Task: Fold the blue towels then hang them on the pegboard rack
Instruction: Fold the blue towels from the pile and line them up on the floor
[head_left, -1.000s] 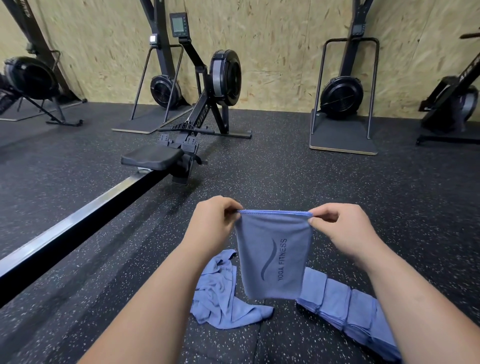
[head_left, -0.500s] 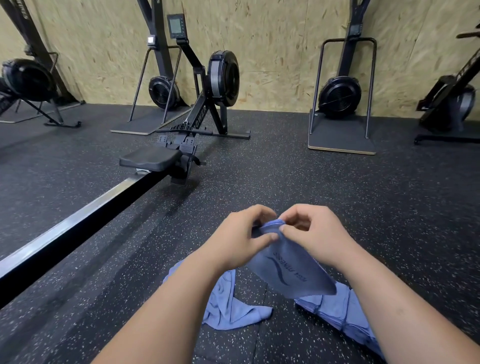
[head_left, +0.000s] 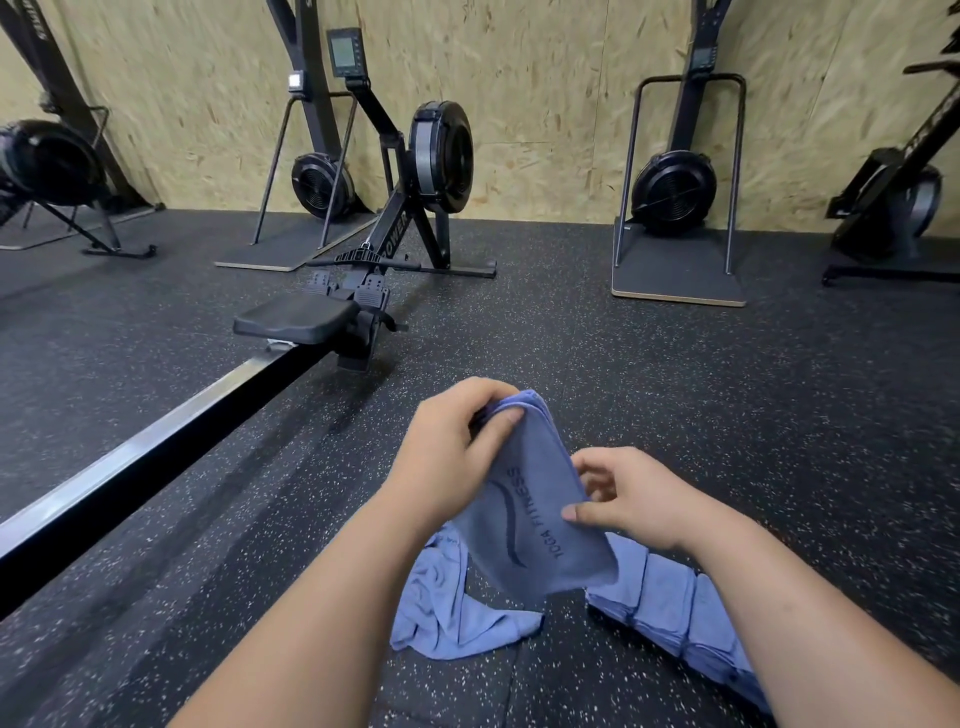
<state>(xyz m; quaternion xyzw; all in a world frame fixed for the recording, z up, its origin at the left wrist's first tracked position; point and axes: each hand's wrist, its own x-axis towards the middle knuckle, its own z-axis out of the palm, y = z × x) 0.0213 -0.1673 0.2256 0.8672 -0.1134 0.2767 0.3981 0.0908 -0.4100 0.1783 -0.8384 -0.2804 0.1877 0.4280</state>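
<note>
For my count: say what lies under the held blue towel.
On the black speckled floor: a crumpled blue towel left, a row of folded blue towels right. The held blue towel hides the floor between.

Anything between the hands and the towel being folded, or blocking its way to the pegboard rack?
Nothing between them: the left hand and right hand both grip the towel above the floor. No pegboard rack shows in this view, so that path cannot be judged.

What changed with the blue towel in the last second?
The left hand and right hand folded the held towel in half, top corners together. The left now grips the joined top; the right slid down to pinch its side. The crumpled towel and folded towels stayed put.
</note>
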